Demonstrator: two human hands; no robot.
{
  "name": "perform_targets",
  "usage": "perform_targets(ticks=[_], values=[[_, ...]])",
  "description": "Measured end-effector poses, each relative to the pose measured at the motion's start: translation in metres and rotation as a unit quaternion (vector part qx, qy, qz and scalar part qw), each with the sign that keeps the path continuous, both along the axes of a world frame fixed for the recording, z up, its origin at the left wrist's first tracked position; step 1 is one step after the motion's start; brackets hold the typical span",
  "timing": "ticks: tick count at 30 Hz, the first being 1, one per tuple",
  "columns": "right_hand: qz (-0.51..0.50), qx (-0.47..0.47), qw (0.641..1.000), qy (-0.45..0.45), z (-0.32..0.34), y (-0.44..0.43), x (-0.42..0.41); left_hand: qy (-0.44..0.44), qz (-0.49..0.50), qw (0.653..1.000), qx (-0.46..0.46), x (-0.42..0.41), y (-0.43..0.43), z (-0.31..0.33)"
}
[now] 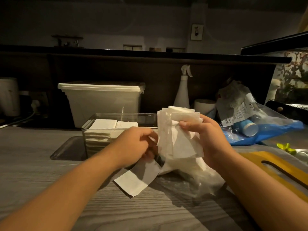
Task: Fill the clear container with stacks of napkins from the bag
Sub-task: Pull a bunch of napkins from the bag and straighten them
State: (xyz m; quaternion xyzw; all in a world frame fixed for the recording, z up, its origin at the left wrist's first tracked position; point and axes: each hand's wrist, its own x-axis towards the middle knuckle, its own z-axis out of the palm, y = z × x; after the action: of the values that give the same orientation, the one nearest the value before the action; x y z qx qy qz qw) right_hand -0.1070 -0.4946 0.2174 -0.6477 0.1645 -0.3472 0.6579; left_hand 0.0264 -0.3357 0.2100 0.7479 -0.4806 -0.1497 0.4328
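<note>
Your right hand (208,137) is clamped on a stack of napkins (178,130), thumb across the front face and fingers behind, holding it upright and clear of the bench (50,180). Held on edge like that, the sheets probably stay together and can be squared before they go in; several corners stick out unevenly at the top and along the lower edge.

Your left hand (135,144) sits at the stack's left edge with its fingers curled inward. It is blurred, so I cannot tell whether it pinches the sheets or only brushes them. My guess is that it is evening up that side.

Both forearms reach forward from the bottom corners and converge, wrists roughly level, so the stack hangs just above the bag (200,177), which lies crumpled and open on the bench beneath it with more white paper inside.

The clear container (85,139) stands just behind your left hand. Stacks lie flat in its left part, while its right part looks dark and unfilled, so the job seems partly done. That gap is likely where this stack belongs.

One loose napkin (131,182) lies flat on the bench below your left wrist, outside the bag.
</note>
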Motion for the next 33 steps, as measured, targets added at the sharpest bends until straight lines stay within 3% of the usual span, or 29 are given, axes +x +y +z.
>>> perform_targets(ticks=[3, 13, 20, 27, 33], values=[[0.000, -0.020, 1.000, 0.016, 0.000, -0.001, -0.001, -0.129, 0.007, 0.984, 0.121, 0.000, 0.000, -0.006], [0.036, -0.056, 0.997, 0.028, -0.002, 0.002, 0.000, -0.253, -0.015, 0.946, 0.204, 0.005, 0.001, -0.007], [0.081, -0.025, 0.996, -0.004, 0.000, 0.001, -0.002, -0.198, 0.017, 0.979, 0.056, 0.004, 0.002, 0.001], [0.088, -0.033, 0.995, -0.026, 0.000, -0.002, -0.003, -0.171, 0.057, 0.976, -0.125, 0.003, 0.006, 0.006], [0.176, -0.032, 0.983, -0.041, 0.002, -0.003, -0.007, -0.087, 0.079, 0.975, -0.189, 0.003, 0.006, 0.012]])
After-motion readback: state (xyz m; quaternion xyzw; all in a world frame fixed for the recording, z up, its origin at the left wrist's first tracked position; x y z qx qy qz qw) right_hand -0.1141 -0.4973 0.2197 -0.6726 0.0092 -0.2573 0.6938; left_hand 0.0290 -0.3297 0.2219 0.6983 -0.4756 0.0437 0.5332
